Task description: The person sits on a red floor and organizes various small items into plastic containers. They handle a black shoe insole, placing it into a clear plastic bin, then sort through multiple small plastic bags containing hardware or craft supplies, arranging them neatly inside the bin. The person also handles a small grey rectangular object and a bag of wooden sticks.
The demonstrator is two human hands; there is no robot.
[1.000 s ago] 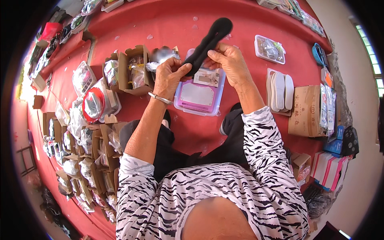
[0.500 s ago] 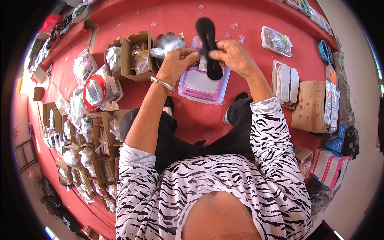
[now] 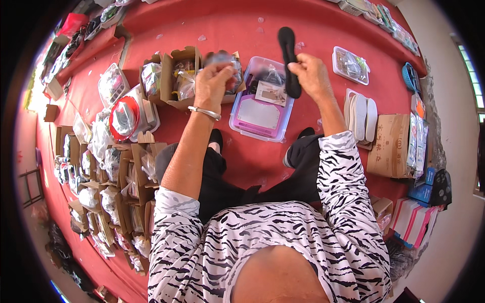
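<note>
"Progress, in the head view?"

"Partway, I'd judge: the black elongated piece (image 3: 289, 60) is off the floor in the right hand (image 3: 312, 76), pinched at its side, and not yet set down."

"And the left hand (image 3: 212, 85)?"

"Raised by an open cardboard box (image 3: 228, 99), fingers curled toward the thumb; I cannot tell whether it grips anything."

"Where does the piece point?"

"Above the clear tub's (image 3: 287, 118) right side, its long axis runs near to far, far end leaning slightly left."
</note>
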